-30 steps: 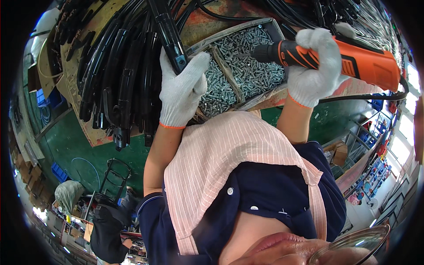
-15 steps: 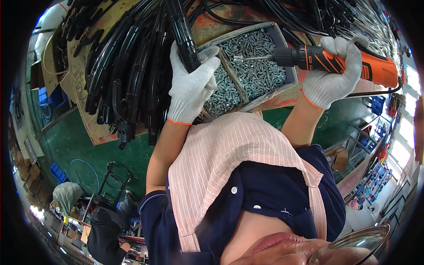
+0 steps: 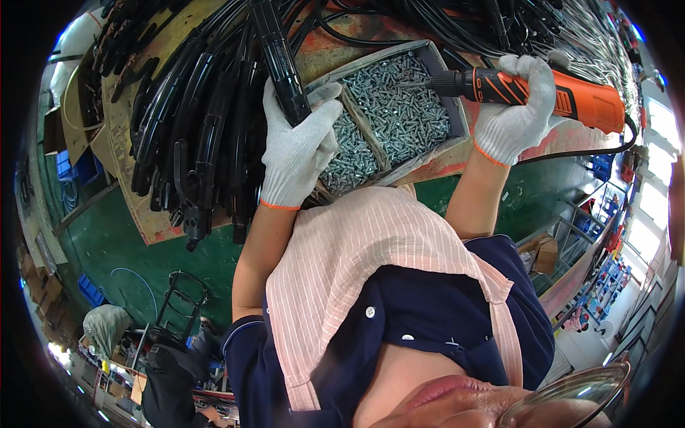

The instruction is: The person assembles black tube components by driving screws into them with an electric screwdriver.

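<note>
In a white knitted glove, my left hand [image 3: 296,153] is closed around the lower end of a long, glossy black plastic part [image 3: 280,60]. The part slants up and away to the left. My right hand [image 3: 519,114], gloved the same way, grips an orange and black electric screwdriver [image 3: 594,104]. The tool lies nearly level, its bit pointing left over a shallow box [image 3: 462,120] of small silvery screws [image 3: 407,118]. Whether the tip touches the screws, I cannot tell. A strip divides the box inside, with screws on both sides of it.
Several similar black parts [image 3: 214,118] with cables lie left of my left hand on the worn table [image 3: 153,217]. Black cables [image 3: 371,36] and a grey wire bundle [image 3: 596,43] fill the far side. A black cord [image 3: 571,153] trails from the screwdriver. Another person [image 3: 168,389] is at lower left.
The screwdriver and my right hand have shifted left and slightly up, its bit now lower against the screws. My left hand still grips the black part. The whole view has shifted slightly.
</note>
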The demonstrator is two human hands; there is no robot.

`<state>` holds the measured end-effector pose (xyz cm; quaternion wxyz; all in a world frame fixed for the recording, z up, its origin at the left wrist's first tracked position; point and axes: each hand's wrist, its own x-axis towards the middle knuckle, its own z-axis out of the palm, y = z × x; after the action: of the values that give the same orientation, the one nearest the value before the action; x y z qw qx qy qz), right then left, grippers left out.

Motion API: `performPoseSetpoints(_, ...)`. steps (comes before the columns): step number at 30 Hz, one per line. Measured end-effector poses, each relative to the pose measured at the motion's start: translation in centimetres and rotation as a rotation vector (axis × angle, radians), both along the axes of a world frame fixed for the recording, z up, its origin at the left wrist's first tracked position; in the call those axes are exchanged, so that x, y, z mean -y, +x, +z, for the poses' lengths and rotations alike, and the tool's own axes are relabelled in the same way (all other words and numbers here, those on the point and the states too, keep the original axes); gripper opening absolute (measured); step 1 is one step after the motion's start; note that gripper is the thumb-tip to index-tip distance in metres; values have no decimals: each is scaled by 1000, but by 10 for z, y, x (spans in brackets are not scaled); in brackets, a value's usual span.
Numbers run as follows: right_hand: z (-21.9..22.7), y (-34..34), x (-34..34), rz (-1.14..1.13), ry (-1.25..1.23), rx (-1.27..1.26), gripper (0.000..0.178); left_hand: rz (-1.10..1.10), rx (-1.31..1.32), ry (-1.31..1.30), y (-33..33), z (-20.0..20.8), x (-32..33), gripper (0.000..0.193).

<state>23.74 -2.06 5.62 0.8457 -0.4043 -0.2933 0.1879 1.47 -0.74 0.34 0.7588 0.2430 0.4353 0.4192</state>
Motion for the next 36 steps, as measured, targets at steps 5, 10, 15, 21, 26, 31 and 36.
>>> performPoseSetpoints(5,-13,6,-7,60,-16,19,50,-10,-6,-9,-1,2,1,92)
performPoseSetpoints(10,-16,-7,-12,-9,-15,-18,45,-31,-35,7,1,2,0,92)
performPoseSetpoints(15,-13,-7,-10,-49,-69,27,37,-26,-40,-5,-1,2,0,92)
performPoseSetpoints(21,5,8,1,88,61,-95,34,21,-73,9,4,8,1,63)
performPoseSetpoints(26,12,17,3,152,98,-199,23,20,-90,9,5,8,1,59)
performPoseSetpoints(31,13,12,-9,416,194,-449,17,-23,8,-6,-2,4,0,86)
performPoseSetpoints(36,8,-16,-26,493,169,-531,15,-55,48,-36,-4,4,0,87)
